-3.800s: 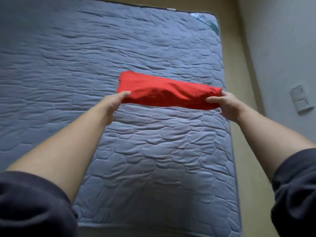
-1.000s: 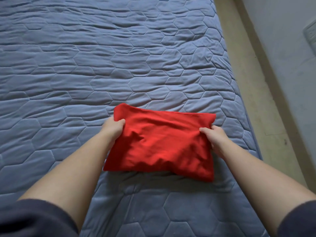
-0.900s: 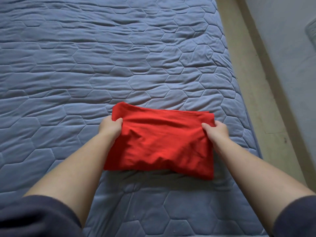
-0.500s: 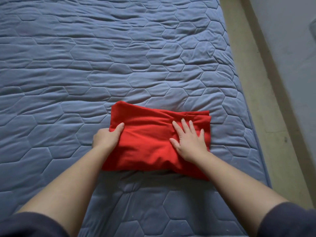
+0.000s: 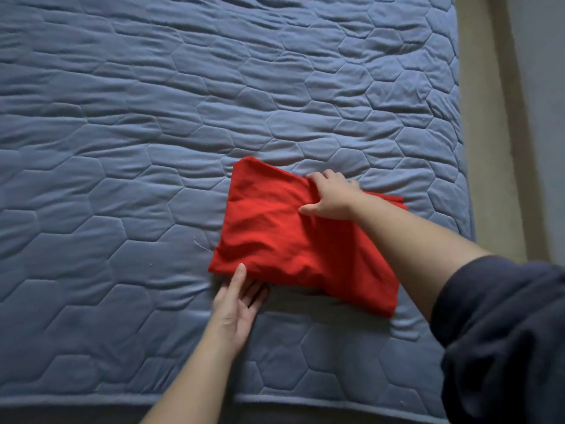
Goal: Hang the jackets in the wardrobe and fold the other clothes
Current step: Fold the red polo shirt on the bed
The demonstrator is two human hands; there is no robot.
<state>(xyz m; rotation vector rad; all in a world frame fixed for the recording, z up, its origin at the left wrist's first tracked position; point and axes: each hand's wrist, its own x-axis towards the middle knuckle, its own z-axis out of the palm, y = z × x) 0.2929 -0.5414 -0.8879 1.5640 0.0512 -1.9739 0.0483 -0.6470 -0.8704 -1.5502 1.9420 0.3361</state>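
Observation:
A folded red garment (image 5: pixel 275 237) lies on the blue quilted mattress (image 5: pixel 153 133), right of centre. My right hand (image 5: pixel 331 195) rests on its far edge, fingers curled over the fold and thumb pressed on the cloth. At the near left corner, my left hand (image 5: pixel 237 304) has its fingers slid under the garment's near edge and the thumb laid on top. My right forearm crosses over the garment's right side and hides part of it.
The mattress's near edge (image 5: pixel 275 402) runs along the bottom of the view. A beige floor strip (image 5: pixel 486 117) and a grey wall (image 5: pixel 541 102) lie to the right of the mattress. A small white thread (image 5: pixel 200 244) lies beside the garment.
The folded garment was lowered onto the mattress and patted flat. My left hand has dropped from its left side to its near corner, and my right hand has moved to the far edge.

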